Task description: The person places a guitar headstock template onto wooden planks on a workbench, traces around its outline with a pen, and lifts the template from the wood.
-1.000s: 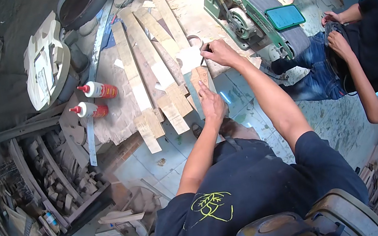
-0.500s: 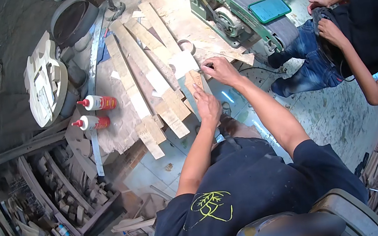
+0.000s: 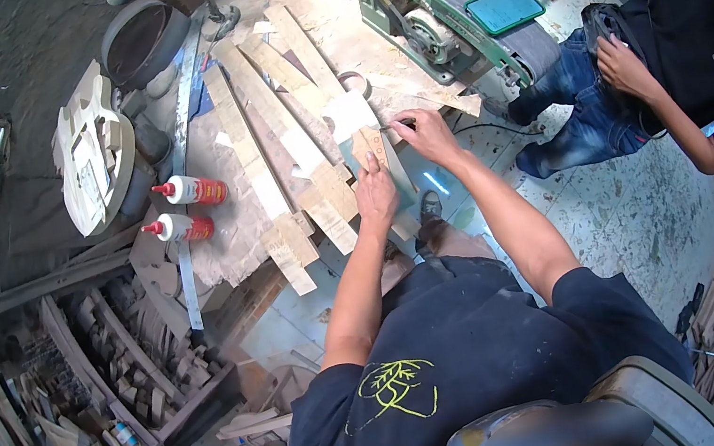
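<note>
A small tan wooden template (image 3: 370,145) with a row of holes lies over the end of a wood strip near the table's front edge. My left hand (image 3: 377,193) holds it down from the near side, index finger stretched onto its surface and the other fingers curled. Just right of the template, my right hand (image 3: 427,134) pinches a thin dark stick-like tool (image 3: 391,125), its tip close to the template's edge. The tool's exact kind is too small to make out. A pale flat piece (image 3: 349,113) sits directly above the template.
Several long wood strips (image 3: 254,150) lie to the left. Two glue bottles (image 3: 197,191) stand by a metal straightedge (image 3: 190,286). A belt sander (image 3: 436,18) carries a phone (image 3: 506,9). Another person (image 3: 679,42) is at the right. Scrap wood fills a bin (image 3: 137,357).
My left hand has drawn slightly back toward me along the template. My right hand has shifted a little right, showing the thin tool. The other person's far hand has moved outward, away from their lap.
</note>
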### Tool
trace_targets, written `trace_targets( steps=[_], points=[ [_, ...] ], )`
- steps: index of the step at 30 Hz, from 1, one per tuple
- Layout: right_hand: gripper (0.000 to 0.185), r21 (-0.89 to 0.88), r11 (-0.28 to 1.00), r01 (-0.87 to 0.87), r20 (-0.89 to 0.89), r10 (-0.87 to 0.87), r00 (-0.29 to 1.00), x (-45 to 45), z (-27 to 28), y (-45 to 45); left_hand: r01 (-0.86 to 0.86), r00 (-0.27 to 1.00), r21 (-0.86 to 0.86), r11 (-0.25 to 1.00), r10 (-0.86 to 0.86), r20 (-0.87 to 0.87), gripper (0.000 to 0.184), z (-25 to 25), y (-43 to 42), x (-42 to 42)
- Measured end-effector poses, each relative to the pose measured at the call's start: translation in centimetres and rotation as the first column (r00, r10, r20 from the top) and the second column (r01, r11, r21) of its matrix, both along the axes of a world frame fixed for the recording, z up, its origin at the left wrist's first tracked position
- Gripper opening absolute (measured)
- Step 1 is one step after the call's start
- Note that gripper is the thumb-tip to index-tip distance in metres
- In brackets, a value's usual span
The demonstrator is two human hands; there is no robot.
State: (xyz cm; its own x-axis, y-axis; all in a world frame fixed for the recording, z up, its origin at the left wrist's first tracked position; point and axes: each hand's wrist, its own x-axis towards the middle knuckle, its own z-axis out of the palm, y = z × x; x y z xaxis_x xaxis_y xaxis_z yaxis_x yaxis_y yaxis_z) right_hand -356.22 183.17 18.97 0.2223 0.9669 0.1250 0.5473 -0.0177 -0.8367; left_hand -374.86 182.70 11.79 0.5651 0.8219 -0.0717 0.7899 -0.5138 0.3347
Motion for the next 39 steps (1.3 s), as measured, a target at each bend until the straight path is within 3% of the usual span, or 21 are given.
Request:
trace_targets(
  steps=[8,15,18,30,35,39],
  points=[
    [0.021,0.074,0.988,0.133,-0.013,-0.132,0.991,-1.9,-1.6,-2.2,0.006,0.999,-0.064,0.998,-0.009,-0.036,0.064,1.0,0.9,-0.5],
    [0.016,0.184,0.981,0.060,0.127,-0.084,0.988,-3.2,-2.9,-4.0,-0.002,1.000,-0.070,0.998,0.000,-0.023,0.075,-0.1,1.3,-0.8],
    [0.014,0.181,0.983,0.031,0.169,-0.062,0.984,-3.7,-3.0,-5.0,0.026,0.998,-0.114,0.993,-0.031,-0.049,0.061,3.7,1.0,-0.8],
    [0.013,0.044,0.998,-0.040,0.210,0.030,0.977,-6.8,-2.2,-11.9,-0.007,0.999,-0.087,0.996,0.012,0.047,0.055,0.9,1.6,-1.3],
    [0.014,-0.060,0.997,-0.049,0.200,0.060,0.978,-7.9,-1.1,-13.8,0.018,1.000,-0.100,0.995,-0.017,0.007,0.052,1.1,1.7,-1.4],
    [0.013,0.034,0.996,0.082,0.088,-0.085,0.993,-8.0,-1.0,-14.2,-0.018,0.999,-0.167,0.986,0.024,0.032,0.048,-1.0,2.7,-1.3]
  ],
)
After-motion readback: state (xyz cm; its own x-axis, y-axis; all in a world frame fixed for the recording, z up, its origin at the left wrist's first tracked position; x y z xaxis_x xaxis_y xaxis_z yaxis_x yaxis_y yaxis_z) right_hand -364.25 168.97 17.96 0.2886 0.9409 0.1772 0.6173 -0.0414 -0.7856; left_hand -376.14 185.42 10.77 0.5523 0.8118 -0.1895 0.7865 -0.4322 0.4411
